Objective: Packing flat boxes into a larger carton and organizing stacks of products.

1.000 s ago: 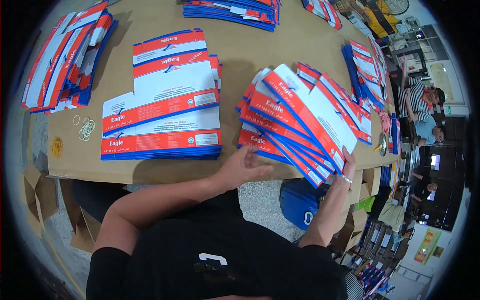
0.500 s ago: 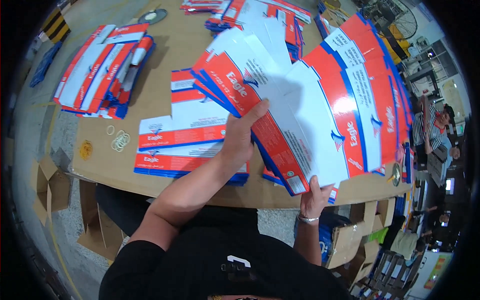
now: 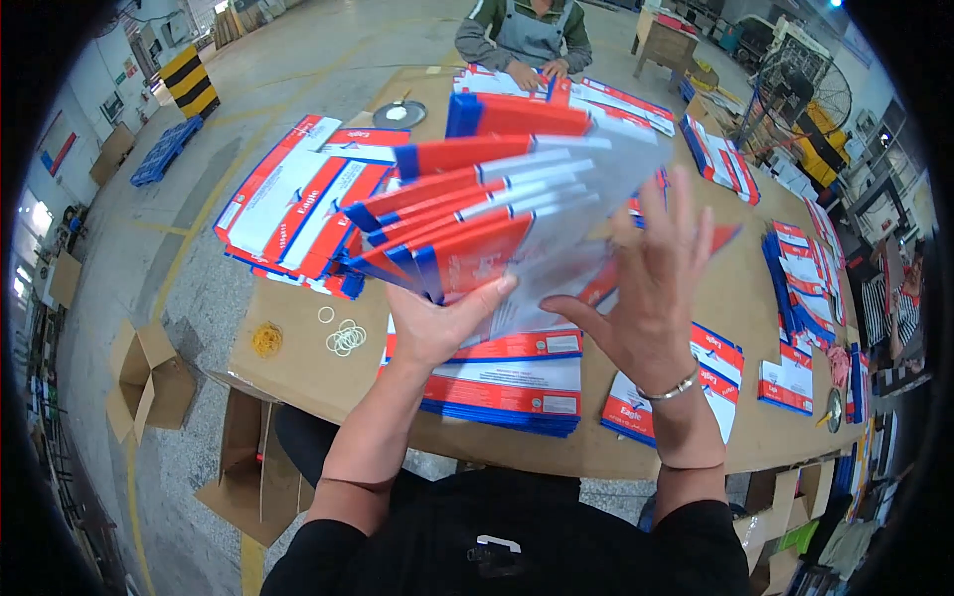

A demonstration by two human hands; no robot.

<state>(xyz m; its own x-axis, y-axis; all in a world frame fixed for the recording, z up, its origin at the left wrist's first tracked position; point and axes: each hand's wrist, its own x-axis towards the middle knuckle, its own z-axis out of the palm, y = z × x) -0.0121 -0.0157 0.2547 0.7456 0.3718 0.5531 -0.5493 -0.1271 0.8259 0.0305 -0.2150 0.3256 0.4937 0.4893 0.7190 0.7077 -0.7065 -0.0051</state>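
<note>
My left hand (image 3: 437, 323) grips a thick fanned bundle of flattened cartons (image 3: 497, 233), printed red, white and blue, with its thumb over the near face. The bundle is tilted above the table, its edges spread and blurred by motion. To its right, my right hand (image 3: 651, 298) is raised with fingers spread, and nothing shows in its grasp; whether it touches the cartons I cannot tell. Below the bundle lies a neat stack of flattened cartons (image 3: 507, 387), partly hidden. More flat cartons (image 3: 720, 372) lie under my right wrist.
A carton pile (image 3: 298, 199) lies left, near pale rubber bands (image 3: 346, 338) and a yellow clump of bands (image 3: 266, 340). A round tin (image 3: 397, 114) sits behind. Across the table (image 3: 616, 462), a person (image 3: 537, 35) handles cartons. Open boxes (image 3: 149, 382) stand left; more stacks (image 3: 795, 288) lie right.
The carton bundle has swung leftward and upright. My right hand has let go of its lower edge and opened beside it. The view has turned, bringing the person across the table into sight.
</note>
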